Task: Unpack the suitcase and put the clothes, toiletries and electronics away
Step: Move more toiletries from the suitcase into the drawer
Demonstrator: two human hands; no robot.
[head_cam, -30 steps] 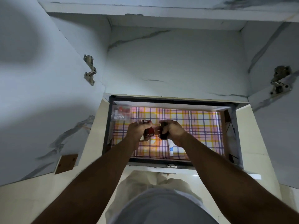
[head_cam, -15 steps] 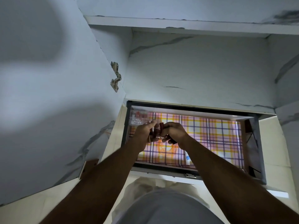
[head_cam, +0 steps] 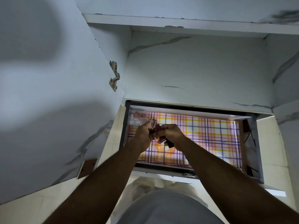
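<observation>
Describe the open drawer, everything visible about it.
The drawer is pulled out below the marble-look cabinet, seen from above. Its frame looks dark grey, with pale inner walls. A plaid liner of orange, yellow and purple lines covers the floor. A clear packet with red contents lies in its far left corner. A white tube peeks out by the near wall. Both hands hold small items above it, not touching it.

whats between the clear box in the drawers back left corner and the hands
Nothing in the head view: the left hand and its small bottles reach the clear box, no liner showing between.
</observation>
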